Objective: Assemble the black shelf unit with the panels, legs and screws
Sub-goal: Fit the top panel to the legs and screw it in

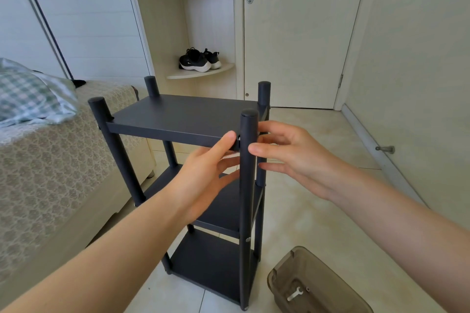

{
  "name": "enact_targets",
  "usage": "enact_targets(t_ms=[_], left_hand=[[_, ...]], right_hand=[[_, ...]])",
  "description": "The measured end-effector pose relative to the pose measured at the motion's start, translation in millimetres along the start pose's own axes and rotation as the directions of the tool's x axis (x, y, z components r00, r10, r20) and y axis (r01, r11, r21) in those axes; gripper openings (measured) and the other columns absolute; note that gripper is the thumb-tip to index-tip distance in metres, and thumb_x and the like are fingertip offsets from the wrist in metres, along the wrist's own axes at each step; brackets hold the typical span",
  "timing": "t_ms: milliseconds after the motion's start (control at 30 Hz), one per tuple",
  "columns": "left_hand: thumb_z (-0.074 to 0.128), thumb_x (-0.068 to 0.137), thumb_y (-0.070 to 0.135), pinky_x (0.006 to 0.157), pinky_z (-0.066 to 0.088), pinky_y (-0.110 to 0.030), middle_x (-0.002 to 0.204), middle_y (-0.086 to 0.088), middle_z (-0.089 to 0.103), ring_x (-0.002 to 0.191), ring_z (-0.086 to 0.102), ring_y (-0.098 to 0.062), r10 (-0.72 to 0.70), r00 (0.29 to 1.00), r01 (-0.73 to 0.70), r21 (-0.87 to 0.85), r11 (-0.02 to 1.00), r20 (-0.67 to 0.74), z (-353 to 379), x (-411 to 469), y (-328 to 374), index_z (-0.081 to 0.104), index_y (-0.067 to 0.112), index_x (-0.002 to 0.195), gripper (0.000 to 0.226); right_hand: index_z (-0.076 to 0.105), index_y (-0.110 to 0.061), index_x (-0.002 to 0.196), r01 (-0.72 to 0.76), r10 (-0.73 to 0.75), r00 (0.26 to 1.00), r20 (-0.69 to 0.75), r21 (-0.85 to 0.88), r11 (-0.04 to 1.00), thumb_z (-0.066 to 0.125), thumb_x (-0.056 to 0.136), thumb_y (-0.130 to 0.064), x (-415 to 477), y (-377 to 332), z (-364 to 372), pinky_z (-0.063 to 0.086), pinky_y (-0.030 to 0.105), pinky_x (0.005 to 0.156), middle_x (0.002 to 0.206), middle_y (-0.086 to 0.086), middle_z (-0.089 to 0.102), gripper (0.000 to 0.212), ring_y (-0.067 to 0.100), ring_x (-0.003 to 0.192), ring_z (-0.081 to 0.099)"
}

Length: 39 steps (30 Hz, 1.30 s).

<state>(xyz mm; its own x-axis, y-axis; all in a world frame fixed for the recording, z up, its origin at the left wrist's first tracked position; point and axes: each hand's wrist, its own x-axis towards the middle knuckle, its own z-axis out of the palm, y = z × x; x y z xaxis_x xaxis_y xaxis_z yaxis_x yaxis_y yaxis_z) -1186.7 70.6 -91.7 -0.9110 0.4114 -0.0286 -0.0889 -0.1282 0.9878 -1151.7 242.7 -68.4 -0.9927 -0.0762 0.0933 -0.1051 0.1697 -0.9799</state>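
The black shelf unit (183, 117) stands upright on the tiled floor with three panels between four round legs. My left hand (206, 173) reaches to the front edge of the top panel, its thumb touching the corner beside the near right leg (248, 185). My right hand (287, 157) is on the other side of that leg, fingers straight and spread, fingertips close to the leg at the top panel's height. Neither hand holds anything. A small silver screw head (248, 239) shows on that leg at the middle panel.
A bed (50, 160) with a patterned cover stands close on the left. A brown translucent plastic box (312, 284) holding a small white wrench (295, 293) sits on the floor at the lower right. A closed door and corner shelves with black shoes (199, 60) are behind.
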Motion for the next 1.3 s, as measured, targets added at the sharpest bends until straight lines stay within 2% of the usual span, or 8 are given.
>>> enact_targets(t_ms=[100,200,400,633,700,867,1000,1300], left_hand=[[0.053,0.096,0.051,0.096,0.055,-0.037,0.090,0.007,0.078,0.092,0.072,-0.010,0.091,0.985,-0.017,0.448,0.894,-0.145,-4,-6,4,0.073,0.023,0.097,0.035],[0.060,0.087,0.057,0.068,0.053,-0.024,0.057,0.010,0.067,0.062,0.064,-0.004,0.426,0.897,-0.101,0.885,0.455,-0.117,-8,-14,6,0.066,0.025,0.067,0.039],[0.068,0.075,0.061,0.075,0.041,-0.032,0.082,0.012,0.055,0.086,0.046,-0.013,0.792,0.594,-0.348,0.933,0.094,0.141,-7,-5,8,0.064,0.021,0.089,0.043],[0.064,0.076,0.060,0.087,0.051,-0.043,0.095,0.014,0.060,0.102,0.046,-0.008,0.717,0.694,-0.371,0.885,0.282,0.063,-1,8,10,0.067,0.023,0.099,0.044],[0.060,0.078,0.059,0.093,0.049,-0.044,0.100,0.014,0.064,0.106,0.045,-0.006,0.684,0.725,-0.380,0.875,0.299,0.081,-3,8,10,0.070,0.024,0.104,0.044],[0.058,0.084,0.051,0.112,0.036,-0.047,0.099,0.011,0.065,0.103,0.053,-0.009,0.660,0.744,-0.382,0.877,0.290,0.106,2,9,10,0.068,0.022,0.104,0.036],[0.060,0.088,0.048,0.119,0.007,-0.029,0.103,0.014,0.065,0.102,0.059,-0.007,0.648,0.752,-0.382,0.880,0.283,0.118,0,8,10,0.066,0.025,0.109,0.031],[0.042,0.093,0.058,0.120,0.009,-0.039,0.118,0.013,0.068,0.132,0.052,-0.012,0.623,0.747,-0.387,0.914,0.124,0.232,-4,5,7,0.063,0.032,0.123,0.045]], right_hand=[[0.070,-0.030,0.113,-0.044,0.044,0.999,-0.004,0.084,0.996,0.073,0.084,-0.014,2,-1,-1,0.047,0.047,0.103,0.114,0.011,0.067,0.033,0.015,0.108,0.066],[0.071,-0.030,0.111,-0.075,0.076,0.997,-0.001,0.134,0.988,0.075,0.082,-0.012,4,-1,-2,0.048,0.045,0.102,0.106,0.005,0.068,0.034,0.014,0.104,0.068],[0.069,-0.026,0.113,-0.139,0.130,0.990,0.050,0.247,0.959,0.074,0.081,-0.009,9,-1,-3,0.051,0.038,0.094,0.091,0.000,0.068,0.036,0.013,0.087,0.069],[0.076,-0.029,0.085,-0.244,0.202,0.969,0.143,0.423,0.873,0.076,0.075,-0.019,14,-5,-5,0.051,0.036,0.081,0.082,-0.002,0.067,0.014,0.019,0.079,0.066],[0.071,-0.025,0.098,-0.250,0.234,0.967,0.096,0.495,0.832,0.065,0.083,-0.014,17,-2,-5,0.053,0.036,0.076,0.089,0.004,0.064,0.019,0.022,0.078,0.065],[0.069,-0.011,0.108,-0.258,0.284,0.959,0.006,0.435,0.863,0.063,0.094,-0.031,23,3,7,0.055,0.034,0.070,0.086,0.008,0.069,0.025,0.021,0.070,0.068],[0.073,-0.009,0.106,-0.234,0.248,0.969,0.006,0.358,0.904,0.063,0.094,-0.032,23,0,11,0.055,0.034,0.069,0.093,0.010,0.071,0.027,0.020,0.071,0.068],[0.072,-0.004,0.101,-0.224,0.236,0.972,0.023,0.414,0.882,0.058,0.095,-0.013,20,-1,4,0.057,0.039,0.067,0.094,0.014,0.066,0.018,0.023,0.071,0.068]])
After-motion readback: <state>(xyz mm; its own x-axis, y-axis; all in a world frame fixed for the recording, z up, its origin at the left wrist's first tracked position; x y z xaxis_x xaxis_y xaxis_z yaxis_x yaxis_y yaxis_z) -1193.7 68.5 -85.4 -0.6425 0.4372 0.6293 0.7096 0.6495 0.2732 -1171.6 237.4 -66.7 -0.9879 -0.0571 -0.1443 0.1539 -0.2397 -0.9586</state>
